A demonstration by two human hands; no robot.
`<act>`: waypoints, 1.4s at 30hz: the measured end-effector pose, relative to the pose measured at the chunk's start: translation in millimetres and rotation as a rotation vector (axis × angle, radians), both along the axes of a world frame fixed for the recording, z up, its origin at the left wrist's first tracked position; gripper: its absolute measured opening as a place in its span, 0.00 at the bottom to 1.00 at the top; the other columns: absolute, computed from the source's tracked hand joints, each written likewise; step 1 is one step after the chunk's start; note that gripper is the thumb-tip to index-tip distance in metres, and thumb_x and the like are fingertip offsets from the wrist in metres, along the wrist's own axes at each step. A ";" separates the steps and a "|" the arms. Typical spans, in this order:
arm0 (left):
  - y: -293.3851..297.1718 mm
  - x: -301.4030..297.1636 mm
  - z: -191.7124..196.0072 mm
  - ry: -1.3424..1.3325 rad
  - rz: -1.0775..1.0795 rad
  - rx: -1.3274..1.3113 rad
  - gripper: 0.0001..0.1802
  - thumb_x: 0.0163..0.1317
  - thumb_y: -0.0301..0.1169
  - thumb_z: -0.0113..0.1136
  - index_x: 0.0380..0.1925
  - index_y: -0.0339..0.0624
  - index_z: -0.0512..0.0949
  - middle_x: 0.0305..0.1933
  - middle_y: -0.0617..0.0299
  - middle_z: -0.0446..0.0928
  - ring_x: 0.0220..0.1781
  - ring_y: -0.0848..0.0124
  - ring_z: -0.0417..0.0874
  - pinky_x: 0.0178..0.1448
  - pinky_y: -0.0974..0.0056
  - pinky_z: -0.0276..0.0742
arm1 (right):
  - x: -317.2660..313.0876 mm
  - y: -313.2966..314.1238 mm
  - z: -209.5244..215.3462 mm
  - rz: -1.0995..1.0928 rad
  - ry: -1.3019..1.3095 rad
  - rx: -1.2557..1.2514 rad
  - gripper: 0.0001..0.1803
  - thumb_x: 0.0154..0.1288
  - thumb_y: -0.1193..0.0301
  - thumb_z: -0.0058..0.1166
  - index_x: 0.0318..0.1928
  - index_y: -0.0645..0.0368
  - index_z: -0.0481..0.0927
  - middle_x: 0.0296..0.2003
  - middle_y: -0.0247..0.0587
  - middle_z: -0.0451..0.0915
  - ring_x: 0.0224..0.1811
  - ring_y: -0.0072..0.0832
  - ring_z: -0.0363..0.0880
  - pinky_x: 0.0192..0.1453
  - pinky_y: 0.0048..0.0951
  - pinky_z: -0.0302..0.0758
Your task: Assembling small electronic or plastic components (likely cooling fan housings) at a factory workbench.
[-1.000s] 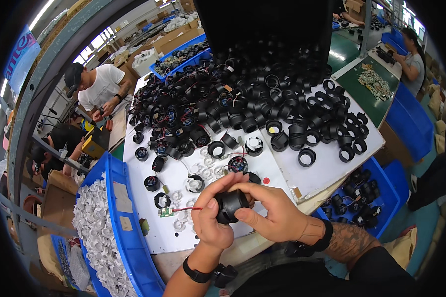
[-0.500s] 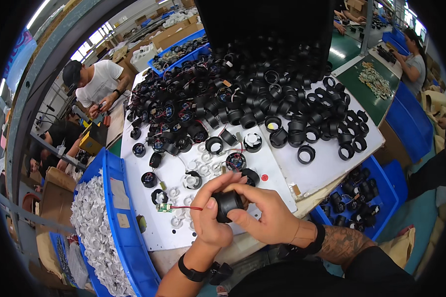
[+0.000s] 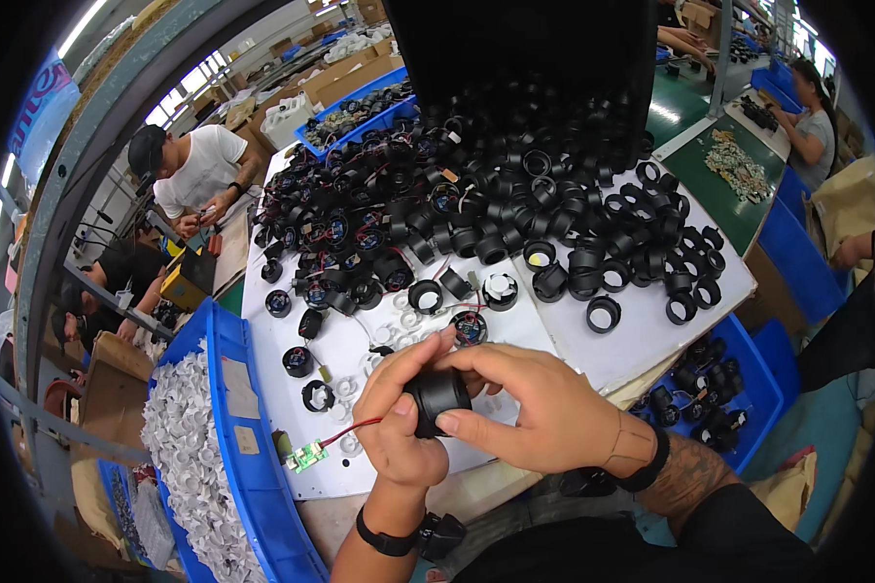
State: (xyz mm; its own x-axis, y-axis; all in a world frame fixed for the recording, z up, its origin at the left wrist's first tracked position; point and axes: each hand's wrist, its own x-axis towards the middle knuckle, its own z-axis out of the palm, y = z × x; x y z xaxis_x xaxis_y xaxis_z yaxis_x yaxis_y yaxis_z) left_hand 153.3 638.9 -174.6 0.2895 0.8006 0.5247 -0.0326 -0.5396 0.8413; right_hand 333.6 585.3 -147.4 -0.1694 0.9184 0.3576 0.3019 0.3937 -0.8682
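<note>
Both hands grip a black cylindrical part (image 3: 437, 398) above the white table's (image 3: 574, 355) near edge: left hand (image 3: 403, 428) beneath, right hand (image 3: 540, 413) over it. Black rings (image 3: 515, 194) crowd the far half; a blue bin (image 3: 253, 457) sits along the left edge.

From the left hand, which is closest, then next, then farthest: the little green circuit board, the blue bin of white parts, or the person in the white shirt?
Measured from the left hand in the head view:
1. Green circuit board, on the white table just to its left, joined by a red wire.
2. Blue bin of white parts, farther left, past the table edge.
3. Person in the white shirt, far off at upper left.
</note>
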 end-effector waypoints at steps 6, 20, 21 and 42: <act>11.5 -15.8 11.6 -0.784 -0.193 -0.517 0.34 0.72 0.45 0.42 0.67 0.30 0.73 0.62 0.43 0.82 0.69 0.35 0.79 0.74 0.38 0.75 | -0.9 11.4 -1.7 0.234 0.600 -0.272 0.27 0.71 0.71 0.67 0.65 0.68 0.74 0.52 0.44 0.84 0.51 0.24 0.85 0.56 0.30 0.82; 14.5 -24.5 6.5 -0.870 -0.349 -0.483 0.34 0.74 0.48 0.40 0.68 0.33 0.74 0.64 0.45 0.82 0.74 0.36 0.74 0.78 0.37 0.69 | -8.6 14.3 -7.9 0.437 0.835 -0.506 0.24 0.77 0.71 0.61 0.65 0.74 0.73 0.53 0.42 0.84 0.52 0.21 0.84 0.57 0.25 0.81; 13.8 -23.9 7.0 -0.848 -0.339 -0.469 0.35 0.74 0.48 0.40 0.68 0.32 0.74 0.63 0.45 0.82 0.73 0.36 0.75 0.78 0.37 0.69 | -8.8 14.8 -8.7 0.437 0.836 -0.507 0.24 0.77 0.71 0.61 0.65 0.74 0.73 0.53 0.42 0.84 0.52 0.21 0.84 0.57 0.25 0.81; 0.9 -12.0 15.3 0.360 -0.381 -0.170 0.60 0.70 0.73 0.43 0.79 0.26 0.55 0.80 0.33 0.63 0.81 0.46 0.67 0.83 0.50 0.56 | 52.6 -40.6 -48.9 0.084 0.566 -0.520 0.22 0.68 0.72 0.71 0.58 0.67 0.80 0.40 0.37 0.86 0.44 0.19 0.84 0.50 0.23 0.79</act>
State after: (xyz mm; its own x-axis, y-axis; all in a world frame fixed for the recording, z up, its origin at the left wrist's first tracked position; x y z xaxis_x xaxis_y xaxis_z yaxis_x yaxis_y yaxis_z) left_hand 141.3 639.8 -159.3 0.7128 0.6688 0.2112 0.1072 -0.4014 0.9096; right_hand 386.2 544.7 -196.3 -0.1660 0.9841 -0.0637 -0.2558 -0.1054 -0.9610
